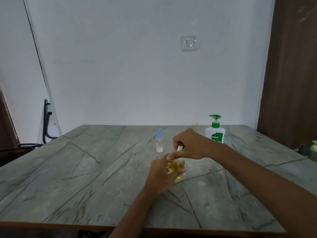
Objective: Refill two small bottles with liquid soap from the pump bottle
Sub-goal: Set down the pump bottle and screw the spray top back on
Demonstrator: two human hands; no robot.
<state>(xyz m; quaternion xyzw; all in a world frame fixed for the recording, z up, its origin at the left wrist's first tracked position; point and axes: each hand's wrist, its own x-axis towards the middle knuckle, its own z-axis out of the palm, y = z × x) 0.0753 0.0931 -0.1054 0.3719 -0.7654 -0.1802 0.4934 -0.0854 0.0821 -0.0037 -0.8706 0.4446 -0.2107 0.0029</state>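
Head view, single frame. Left hand (160,173): fingers curled round the body of a small clear bottle (179,167) holding yellow liquid, gripping it from the left side; bottle upright, near the middle of the counter (82,169). Cannot tell whether its base touches the counter surface. Right hand (191,146): comes in from the right above the left hand, thumb and fingers pinched together on the bottle's white top (179,149), thumb tip lying across the neck; most of the top is hidden by the fingers, and it is blurred. Both hands are therefore clamped on the same bottle, one low, one high. Count: small bottles, 2. The second small bottle (159,143) has a pale blue cap, stands upright on the counter just behind and slightly left of the hands, touched by neither, with a little whitish content at the bottom. Pump bottles, 1: white pump bottle (215,133) with green pump head and green label, upright at the far right of the counter, behind the right wrist, apart from both small bottles. Wall switch (189,42) on the wall behind: 1.
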